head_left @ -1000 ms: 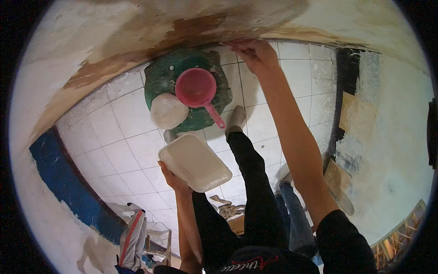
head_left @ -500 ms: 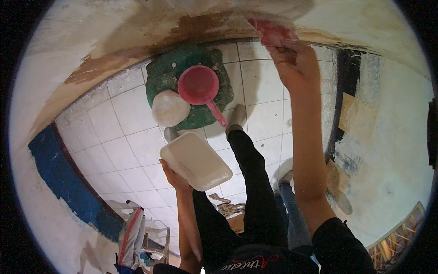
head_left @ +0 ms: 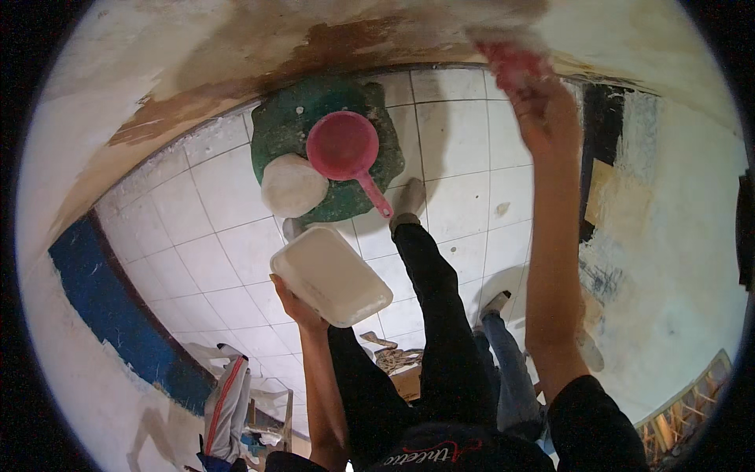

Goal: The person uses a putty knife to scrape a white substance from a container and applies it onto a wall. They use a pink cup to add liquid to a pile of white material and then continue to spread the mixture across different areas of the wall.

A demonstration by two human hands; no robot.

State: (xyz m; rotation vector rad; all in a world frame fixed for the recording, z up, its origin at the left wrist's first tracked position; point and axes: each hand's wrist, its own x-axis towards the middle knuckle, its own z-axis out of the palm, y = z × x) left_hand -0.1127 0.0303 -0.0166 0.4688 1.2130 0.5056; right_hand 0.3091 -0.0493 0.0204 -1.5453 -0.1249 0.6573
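My left hand (head_left: 299,305) is closed on the left edge of a white rectangular plastic tray (head_left: 332,275), which I hold out over the floor. White residue smears its lower edge. At the wall's base, upper right, my right hand (head_left: 544,110) grips a red flat scraper (head_left: 515,64), blurred by motion. Its blade is at the wall (head_left: 440,31), whose plaster has brown, patchy areas. Beyond the tray, a pink long-handled dipper (head_left: 343,145) and a white rounded, bag-like bundle (head_left: 294,186) rest on a dark green sheet (head_left: 275,130).
White tiles (head_left: 216,189) cover the floor. A blue-painted strip (head_left: 118,307) runs along the left wall, and the right wall (head_left: 668,259) has patchy plaster. Another person's jeans-clad leg (head_left: 511,370) stands behind me at right. A whitish bag with a red stripe (head_left: 226,409) sits at lower left.
My right hand has swept rightward along the wall with the red scraper. The tray in my left hand has shifted slightly left. The other person's foot shows more fully.
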